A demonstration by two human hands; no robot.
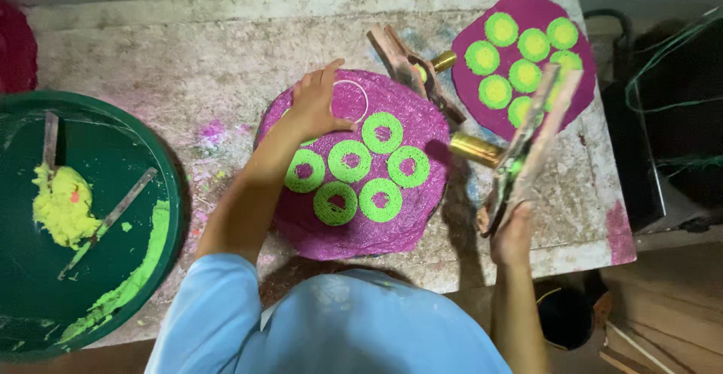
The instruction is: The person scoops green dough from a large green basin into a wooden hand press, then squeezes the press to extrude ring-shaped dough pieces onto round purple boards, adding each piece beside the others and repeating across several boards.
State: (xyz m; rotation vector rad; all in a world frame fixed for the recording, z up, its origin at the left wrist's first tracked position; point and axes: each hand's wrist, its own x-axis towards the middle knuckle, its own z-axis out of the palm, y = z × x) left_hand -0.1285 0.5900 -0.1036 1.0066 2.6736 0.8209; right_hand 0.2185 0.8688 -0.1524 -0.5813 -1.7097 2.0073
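The right hand (514, 232) is closed around a wooden press tool (527, 144) with a brass nozzle (476, 149), lifted over the surface (151, 73). The left hand (316, 105), fingers partly open, rests on a thin white ring mould (350, 101) on the purple disc (358, 164), beside six green rings. To do it well, I think the ring must stay flat and steady, spaced like its neighbours. Further right is a finished disc (520, 65), perhaps drying. A green basin (83, 223) holds yellow-green paste.

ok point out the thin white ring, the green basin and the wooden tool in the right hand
thin white ring (367, 100), head view, right arc of the ring
round green basin (154, 148), head view, upper right rim
long wooden tool (538, 129), head view, mid shaft
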